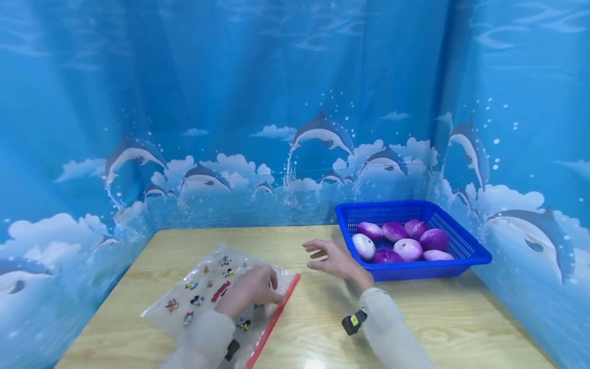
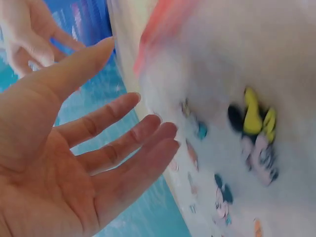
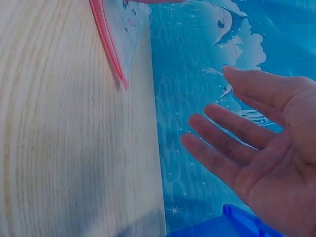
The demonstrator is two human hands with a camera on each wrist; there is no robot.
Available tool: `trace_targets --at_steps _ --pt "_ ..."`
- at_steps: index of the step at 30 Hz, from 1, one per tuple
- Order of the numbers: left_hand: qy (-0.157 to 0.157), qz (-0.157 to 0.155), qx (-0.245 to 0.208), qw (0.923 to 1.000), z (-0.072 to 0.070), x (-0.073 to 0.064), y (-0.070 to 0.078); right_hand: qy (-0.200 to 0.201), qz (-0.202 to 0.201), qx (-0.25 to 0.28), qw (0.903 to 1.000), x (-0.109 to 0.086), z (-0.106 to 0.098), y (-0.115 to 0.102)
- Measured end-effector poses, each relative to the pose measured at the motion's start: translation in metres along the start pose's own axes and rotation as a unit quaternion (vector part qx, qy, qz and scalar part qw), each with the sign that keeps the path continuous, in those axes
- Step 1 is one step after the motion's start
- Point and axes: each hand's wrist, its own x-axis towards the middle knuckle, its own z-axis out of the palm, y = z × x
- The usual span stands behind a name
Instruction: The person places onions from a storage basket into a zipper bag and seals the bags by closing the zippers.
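A clear zip bag printed with small cartoon figures lies flat at the left of the table, its red zip edge facing right. Over the bag, close to that edge, is my left hand; in the left wrist view its fingers are relaxed and hold nothing. My right hand hovers between the bag and a blue plastic basket, fingers loosely spread with nothing in them. Inside the basket lie several purple-and-white onion-like vegetables.
The light wooden table runs up to a blue curtain printed with dolphins and clouds, which closes off the back and both sides. The basket stands at the table's back right.
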Motion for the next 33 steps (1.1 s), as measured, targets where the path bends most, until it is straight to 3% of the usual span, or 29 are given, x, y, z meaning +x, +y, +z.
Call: trace_targets --at_steps 3,7,15,21,27,33 --pt "-0.013 -0.005 0.015 0.9998 0.007 -0.004 0.004 0.0 0.005 -0.005 1.0 -0.001 0.001 0.001" --pt "-0.001 -0.005 0.028 0.9996 0.015 -0.005 0.002 0.003 0.005 -0.007 1.0 -0.001 0.002 0.002" --pt "-0.01 0.009 0.019 0.9997 0.017 -0.001 0.001 0.003 0.0 -0.005 1.0 0.0 0.003 0.003" --pt "-0.002 -0.002 -0.017 0.9999 0.017 -0.002 0.001 0.004 0.0 -0.004 1.0 0.0 0.002 0.003" --pt "0.012 -0.012 -0.085 0.9963 0.013 -0.003 0.0 0.005 0.001 -0.001 1.0 0.0 0.004 0.004" --pt "0.037 0.011 -0.111 0.993 0.005 -0.001 0.002 0.0 -0.011 0.009 0.9999 0.002 0.006 0.004"
